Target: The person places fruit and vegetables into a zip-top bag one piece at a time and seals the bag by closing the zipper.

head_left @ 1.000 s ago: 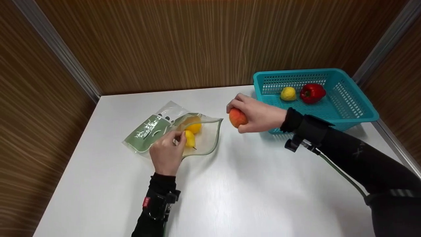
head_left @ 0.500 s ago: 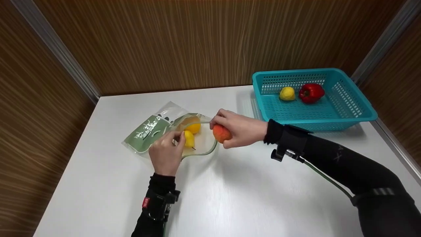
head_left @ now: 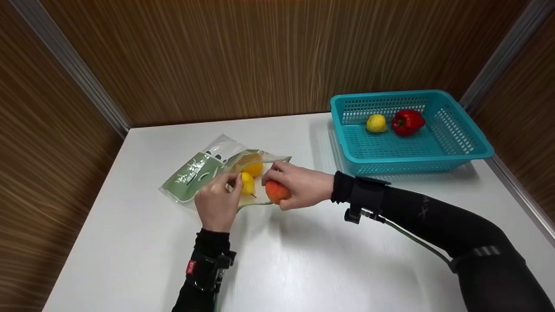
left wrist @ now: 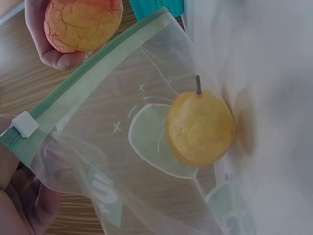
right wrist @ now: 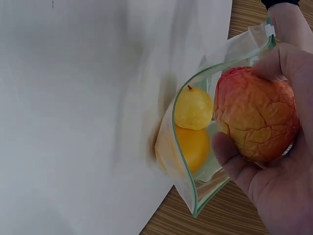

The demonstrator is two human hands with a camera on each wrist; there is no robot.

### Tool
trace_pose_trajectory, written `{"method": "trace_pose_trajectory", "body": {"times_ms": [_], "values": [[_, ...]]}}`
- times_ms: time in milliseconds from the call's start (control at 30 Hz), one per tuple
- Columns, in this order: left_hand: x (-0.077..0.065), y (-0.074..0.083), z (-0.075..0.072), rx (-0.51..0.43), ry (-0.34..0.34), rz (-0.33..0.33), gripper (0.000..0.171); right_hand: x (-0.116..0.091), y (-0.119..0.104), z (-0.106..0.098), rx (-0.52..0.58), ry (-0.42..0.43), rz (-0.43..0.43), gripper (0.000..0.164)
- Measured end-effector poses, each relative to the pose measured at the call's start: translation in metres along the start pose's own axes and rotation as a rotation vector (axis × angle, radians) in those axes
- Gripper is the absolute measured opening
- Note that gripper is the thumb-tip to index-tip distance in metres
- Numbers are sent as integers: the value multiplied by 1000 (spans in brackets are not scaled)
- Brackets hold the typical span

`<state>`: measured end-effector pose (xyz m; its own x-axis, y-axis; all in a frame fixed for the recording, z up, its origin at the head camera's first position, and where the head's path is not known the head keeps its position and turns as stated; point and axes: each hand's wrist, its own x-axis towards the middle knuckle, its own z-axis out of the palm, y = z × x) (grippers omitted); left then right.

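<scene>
My left hand (head_left: 217,204) pinches the rim of a clear, green-printed zip bag (head_left: 185,180) beside its white slider (left wrist: 24,124). The bag lies on the table with its mouth spread towards the right. Inside are a yellow pear (head_left: 247,184) with a dark stem and a round orange-yellow fruit (right wrist: 193,151). With thumb and fingers curled round it, my right hand (head_left: 305,186) holds a wrinkled red-orange peach (head_left: 276,193) right at the bag's mouth. In the right wrist view the peach overlaps the far side of the opening.
A teal plastic basket (head_left: 416,161) stands at the back right of the white table (head_left: 329,268). It holds a yellow fruit (head_left: 376,123) and a red bell pepper (head_left: 408,122). Wood-grain panels (head_left: 243,56) border the table at the back and sides.
My right hand has carried the peach from beside the basket leftward and nearer to me, up to the bag's mouth. The left hand keeps its grip on the bag's rim.
</scene>
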<state>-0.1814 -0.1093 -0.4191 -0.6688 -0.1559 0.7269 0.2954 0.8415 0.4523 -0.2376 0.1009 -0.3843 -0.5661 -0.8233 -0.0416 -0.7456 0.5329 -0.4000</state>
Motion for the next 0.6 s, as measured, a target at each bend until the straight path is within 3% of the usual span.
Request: {"method": "trace_pose_trajectory", "body": {"times_ms": [167, 367, 600], "values": [[0, 0, 0, -4, 0, 6, 7, 12, 0, 14, 18, 31, 10, 57], [0, 0, 1, -3, 0, 12, 8, 29, 1, 28, -43, 78, 58, 57], [0, -1, 3, -1, 2, 24, 8, 52, 6, 33, -108, 52, 130, 56]]}}
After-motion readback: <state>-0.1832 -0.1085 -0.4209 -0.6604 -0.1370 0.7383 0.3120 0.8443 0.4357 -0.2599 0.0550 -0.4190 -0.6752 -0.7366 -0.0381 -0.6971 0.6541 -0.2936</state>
